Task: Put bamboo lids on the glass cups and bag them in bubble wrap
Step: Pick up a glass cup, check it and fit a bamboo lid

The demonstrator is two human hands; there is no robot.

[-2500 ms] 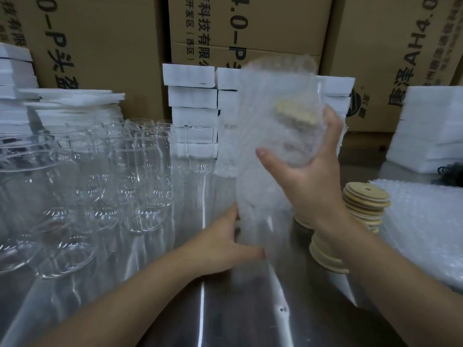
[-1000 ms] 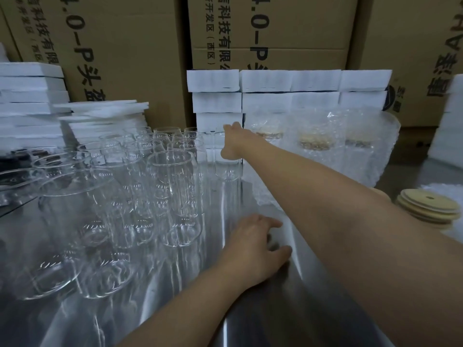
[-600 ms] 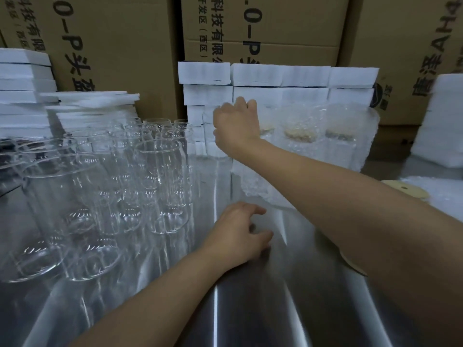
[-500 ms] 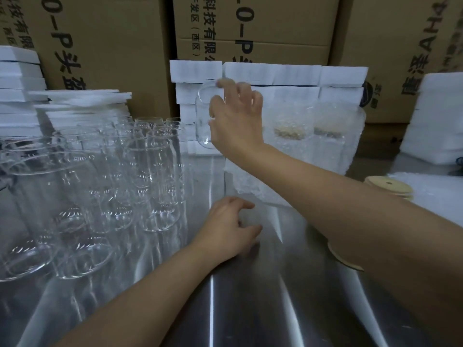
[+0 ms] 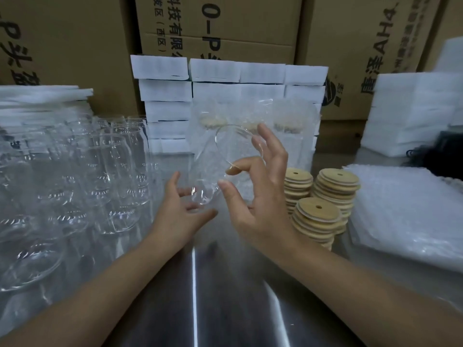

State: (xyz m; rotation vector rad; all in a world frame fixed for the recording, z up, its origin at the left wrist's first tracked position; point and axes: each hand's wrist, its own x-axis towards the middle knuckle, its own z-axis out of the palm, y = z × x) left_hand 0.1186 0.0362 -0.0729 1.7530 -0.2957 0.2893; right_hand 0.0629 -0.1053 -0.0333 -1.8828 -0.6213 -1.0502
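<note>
Drawn back from the far row to the middle of the table since half a second ago: right hand, with the glass cup brought down and tipped over in its grip.

Across the back, tall brown cardboard cartons with printed characters. Below, a shiny steel table. Against the cartons, white foam blocks stacked in rows. More white foam piled at the right, flat foam sheets at the left. On the right side of the table, a pile of bubble-wrap bags. On the left side, a crowd of empty glasses, upright and close together. In front of the foam blocks, a row of bubble-wrapped cups side by side, tan tops showing dimly through the wrap. Between the bag pile and the hands, three stacks of bamboo lids, a small hole in each top one.

Held in the air above the table's middle, tilted, mouth up and to the right, base down to the left: the glass cup, mouth uncovered. Clamped on its upper end with thumb and curled fingers: right hand. Spread wide with straight fingers just at the cup's base: left hand. Touching the glass or not, cannot tell.
</note>
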